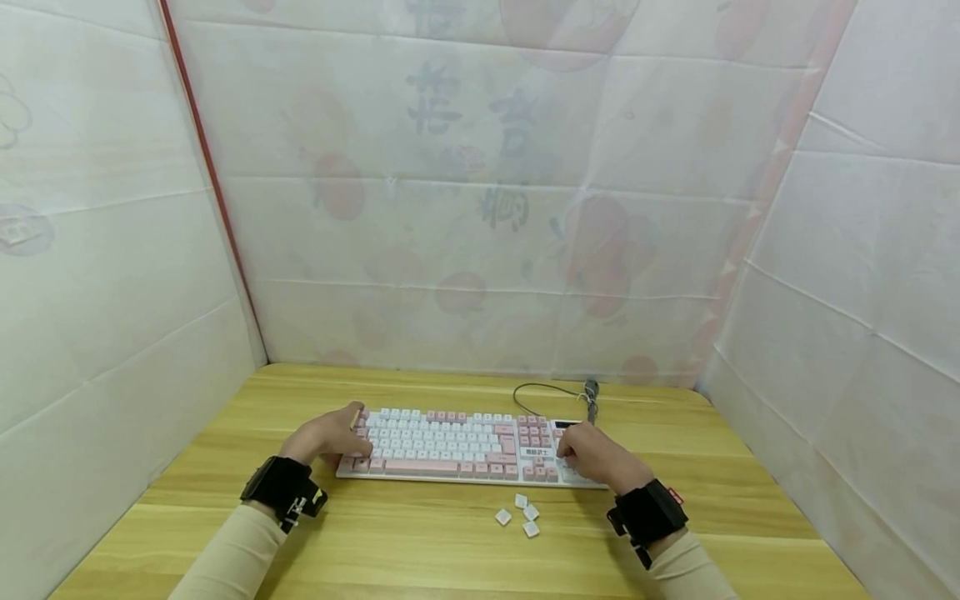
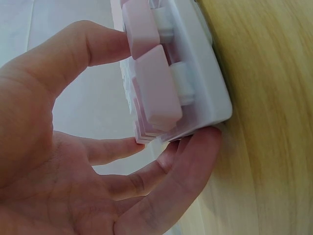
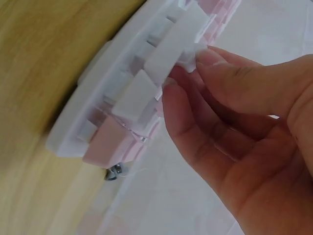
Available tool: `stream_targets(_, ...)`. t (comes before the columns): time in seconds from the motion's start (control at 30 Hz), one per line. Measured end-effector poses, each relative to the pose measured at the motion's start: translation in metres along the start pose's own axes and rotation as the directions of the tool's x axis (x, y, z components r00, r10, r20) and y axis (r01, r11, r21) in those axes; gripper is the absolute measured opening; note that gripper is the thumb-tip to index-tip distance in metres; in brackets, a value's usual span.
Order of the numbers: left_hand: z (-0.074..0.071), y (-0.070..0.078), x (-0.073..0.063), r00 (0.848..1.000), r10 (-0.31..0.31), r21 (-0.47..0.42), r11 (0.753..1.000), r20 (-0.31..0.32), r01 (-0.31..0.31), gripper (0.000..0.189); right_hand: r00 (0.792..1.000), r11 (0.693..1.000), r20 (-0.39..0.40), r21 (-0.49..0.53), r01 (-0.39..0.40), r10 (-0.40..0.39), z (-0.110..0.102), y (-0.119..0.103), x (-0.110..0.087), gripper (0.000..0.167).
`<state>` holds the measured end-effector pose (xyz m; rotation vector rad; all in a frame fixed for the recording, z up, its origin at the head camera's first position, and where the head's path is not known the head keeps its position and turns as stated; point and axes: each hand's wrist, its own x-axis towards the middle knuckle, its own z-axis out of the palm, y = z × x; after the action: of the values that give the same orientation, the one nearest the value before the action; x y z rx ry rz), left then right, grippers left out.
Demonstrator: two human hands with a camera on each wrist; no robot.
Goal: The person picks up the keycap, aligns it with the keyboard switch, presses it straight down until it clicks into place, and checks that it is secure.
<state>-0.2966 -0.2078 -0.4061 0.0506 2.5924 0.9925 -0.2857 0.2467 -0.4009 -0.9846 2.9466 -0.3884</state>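
Note:
A white and pink keyboard lies flat on the table. My left hand holds its left end. In the left wrist view the thumb rests against a pink keycap, and other fingertips touch the keyboard's side edge. Over the number pad at the right end is my right hand. Its thumb and index finger pinch a small white keycap, seen in the right wrist view above the pad's white keys. The fingers partly hide that keycap.
Several loose white keycaps lie on the wooden table in front of the keyboard. Behind the keyboard's right part lies a bundled dark cable. White patterned cloth walls the table's back and sides.

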Motion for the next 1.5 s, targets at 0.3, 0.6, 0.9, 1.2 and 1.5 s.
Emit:
stream_targets(0.3, -0.001, 0.0, -0.002, 1.0, 0.001, 0.018, 1.0, -0.004, -0.001, 0.106, 0.999, 0.999, 0.006, 0.038, -0.035, 0.034, -0.001, 0.001, -0.001, 0.021)
stream_targets(0.6, -0.003, 0.001, -0.004, 1.0, -0.004, 0.002, 1.0, 0.0, 0.004, 0.106, 0.999, 0.998, 0.032, 0.05, -0.028, 0.026, -0.008, 0.001, 0.008, 0.015)
stream_targets(0.9, -0.004, 0.003, -0.003, 1.0, -0.004, 0.005, 1.0, 0.005, 0.004, 0.105, 0.995, 0.995, 0.071, 0.064, -0.074, 0.069, -0.012, -0.003, 0.008, 0.018)
stream_targets(1.2, -0.002, 0.003, -0.005, 1.0, 0.001, -0.011, 1.0, 0.0, -0.001, 0.105, 0.995, 0.995, 0.062, 0.059, -0.079, 0.075, -0.012, -0.004, 0.009, 0.019)
stream_targets(1.5, 0.0, 0.004, -0.004, 1.0, -0.001, -0.009, 1.0, -0.001, 0.001, 0.103, 0.996, 0.996, 0.038, 0.03, -0.083, 0.082, -0.009, -0.003, 0.008, 0.022)
